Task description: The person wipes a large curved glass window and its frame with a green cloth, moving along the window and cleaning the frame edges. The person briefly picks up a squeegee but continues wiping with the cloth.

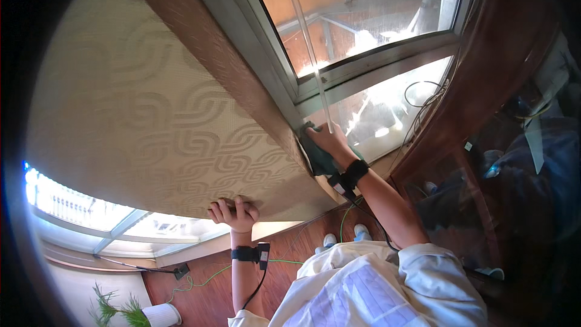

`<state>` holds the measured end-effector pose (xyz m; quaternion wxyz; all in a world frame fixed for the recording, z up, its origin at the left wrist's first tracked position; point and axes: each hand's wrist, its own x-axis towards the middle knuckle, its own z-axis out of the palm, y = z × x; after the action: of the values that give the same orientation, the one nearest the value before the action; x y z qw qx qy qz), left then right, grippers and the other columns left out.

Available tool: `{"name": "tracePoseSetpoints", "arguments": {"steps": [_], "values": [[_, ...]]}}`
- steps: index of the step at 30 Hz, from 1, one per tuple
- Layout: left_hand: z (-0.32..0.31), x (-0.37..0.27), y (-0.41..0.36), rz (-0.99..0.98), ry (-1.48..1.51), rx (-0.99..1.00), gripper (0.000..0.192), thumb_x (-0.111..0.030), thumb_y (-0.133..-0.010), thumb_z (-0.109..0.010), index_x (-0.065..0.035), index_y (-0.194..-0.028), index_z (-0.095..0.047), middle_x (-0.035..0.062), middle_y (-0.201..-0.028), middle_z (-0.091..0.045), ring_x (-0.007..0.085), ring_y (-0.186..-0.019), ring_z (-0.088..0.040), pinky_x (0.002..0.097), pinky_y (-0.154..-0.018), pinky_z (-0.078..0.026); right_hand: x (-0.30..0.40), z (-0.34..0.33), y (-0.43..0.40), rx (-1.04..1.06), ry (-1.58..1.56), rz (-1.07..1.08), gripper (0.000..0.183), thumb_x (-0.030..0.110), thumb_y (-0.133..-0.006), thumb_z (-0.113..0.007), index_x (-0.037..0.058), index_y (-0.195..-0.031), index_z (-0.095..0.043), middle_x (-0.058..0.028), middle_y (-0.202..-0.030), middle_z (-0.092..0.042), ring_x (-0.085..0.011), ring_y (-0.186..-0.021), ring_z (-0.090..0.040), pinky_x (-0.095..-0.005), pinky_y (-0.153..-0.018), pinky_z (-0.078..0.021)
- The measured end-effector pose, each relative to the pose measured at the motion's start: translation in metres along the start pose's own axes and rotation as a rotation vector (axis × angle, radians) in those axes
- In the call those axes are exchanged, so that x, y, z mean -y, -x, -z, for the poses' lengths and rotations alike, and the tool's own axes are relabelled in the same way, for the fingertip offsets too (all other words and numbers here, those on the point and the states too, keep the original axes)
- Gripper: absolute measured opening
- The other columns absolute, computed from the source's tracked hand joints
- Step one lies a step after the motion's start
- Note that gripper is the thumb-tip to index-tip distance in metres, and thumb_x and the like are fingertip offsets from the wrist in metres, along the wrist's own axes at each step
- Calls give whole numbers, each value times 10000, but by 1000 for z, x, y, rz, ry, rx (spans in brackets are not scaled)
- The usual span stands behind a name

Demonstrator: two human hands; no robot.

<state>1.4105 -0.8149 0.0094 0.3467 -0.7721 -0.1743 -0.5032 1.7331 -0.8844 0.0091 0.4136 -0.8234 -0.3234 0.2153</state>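
Observation:
My right hand (pixel 330 140) holds a dark green cloth (pixel 317 154) against the lower corner of a metal window frame (pixel 290 84). A slim clear rod (pixel 313 56) hangs down in front of the window pane (pixel 372 13), its lower end at my right hand. My left hand (pixel 234 214) is raised at the lower part of a wall covered in beige patterned wallpaper (pixel 190 122). The fingers of that hand are curled, and whether anything lies in the palm cannot be made out. Black straps with small devices are on both wrists.
Brown trim (pixel 204 45) borders the wallpaper. Loose cables (pixel 424 104) hang at the window's right side, beside a glossy reddish-brown cabinet (pixel 454 168). A green cord (pixel 204 279) crosses the wooden floor (pixel 199 290). At lower left stands a potted plant (pixel 161 315) near another window (pixel 136 231).

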Motion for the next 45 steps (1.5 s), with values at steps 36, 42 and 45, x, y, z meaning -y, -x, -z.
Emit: {"name": "tracePoseSetpoints", "arguments": {"steps": [36,42,45], "values": [[1,1,3,-37,8,-36,469,-262,-913,-423,-153,-1366,-476,249,-1492,-298,467,-1390,-237,650,-1101,-171,15,-1,7,-49,-94,83,484,442,-808,-635,-33,-725,-664,-238,-629,-595,-386,-615,-622,-448,-603,-478],[1,0,2,-3,-24,-17,530,-296,-866,-406,-214,-1388,-448,211,-1511,-280,473,-1396,-232,654,-1108,-160,-4,-15,1,-4,-9,1,494,456,-808,-634,-30,-730,-674,-238,-627,-600,-384,-602,-620,-448,-598,-480],[2,-2,-2,-19,-10,-17,457,-246,-924,-408,-145,-1365,-474,252,-1487,-307,472,-1391,-231,648,-1100,-173,-9,-16,1,13,-119,8,500,470,-801,-639,-25,-748,-685,-233,-636,-613,-391,-628,-624,-448,-620,-488]]}}
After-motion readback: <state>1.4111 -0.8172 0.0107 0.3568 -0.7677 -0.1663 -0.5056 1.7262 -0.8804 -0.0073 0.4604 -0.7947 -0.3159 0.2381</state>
